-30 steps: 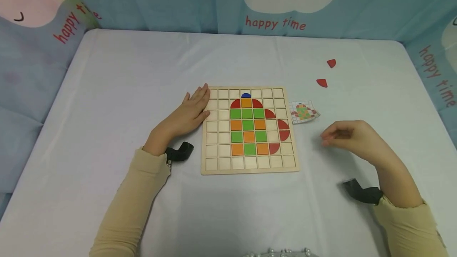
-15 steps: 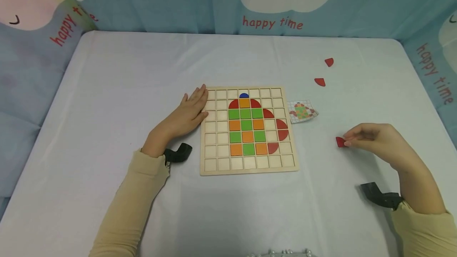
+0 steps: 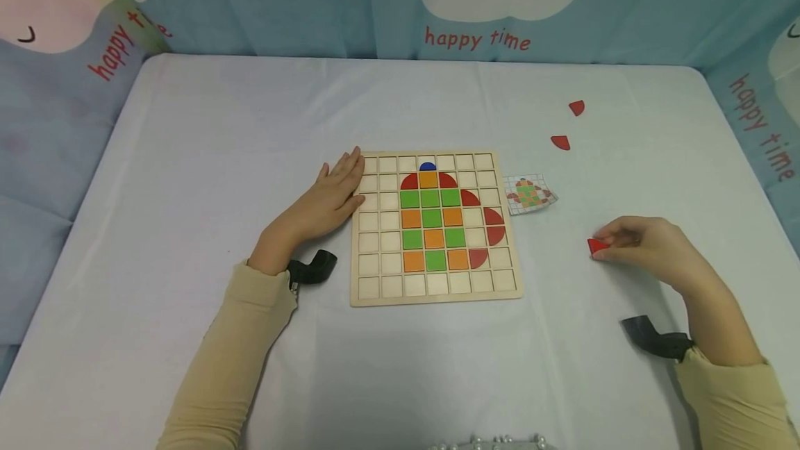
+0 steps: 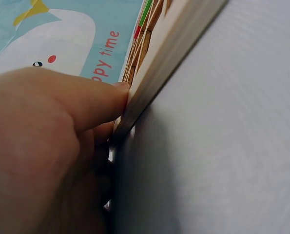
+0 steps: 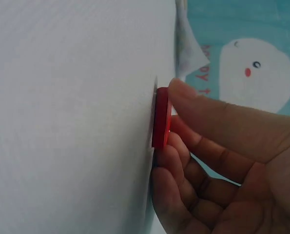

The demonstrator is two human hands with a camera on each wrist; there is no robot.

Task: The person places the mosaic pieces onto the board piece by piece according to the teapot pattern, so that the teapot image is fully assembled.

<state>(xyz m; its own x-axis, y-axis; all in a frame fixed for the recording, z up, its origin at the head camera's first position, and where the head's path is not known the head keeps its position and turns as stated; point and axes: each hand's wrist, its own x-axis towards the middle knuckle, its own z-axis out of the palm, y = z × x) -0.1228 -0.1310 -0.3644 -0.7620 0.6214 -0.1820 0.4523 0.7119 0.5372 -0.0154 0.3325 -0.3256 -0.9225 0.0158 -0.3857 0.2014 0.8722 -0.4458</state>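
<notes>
My left hand (image 3: 328, 200) rests with extended fingers along the left edge of a wooden grid board (image 3: 375, 285); in the left wrist view the thumb (image 4: 103, 100) touches its rim. Green and orange squares, red quarter-circle pieces and a blue half-circle (image 3: 428, 167) sit in the board's cells. To the right of the board, my right hand (image 3: 653, 248) pinches a red quarter-circle piece (image 3: 597, 247) at its fingertips, low over the white cloth. In the right wrist view this red piece (image 5: 161, 117) stands on edge between thumb and fingers.
A small printed pattern card (image 3: 529, 194) lies against the board's right edge, one corner curled up. Farther back on the right lie two loose red quarter-circle pieces, one nearer (image 3: 560, 142) and one farther (image 3: 577, 107). A blue printed curtain (image 3: 300, 5) surrounds the table's back and sides.
The right hand has moved rightward overall, then slightly back left, and a red quarter-circle piece now shows at its fingertips. The left hand stays on the board's edge.
</notes>
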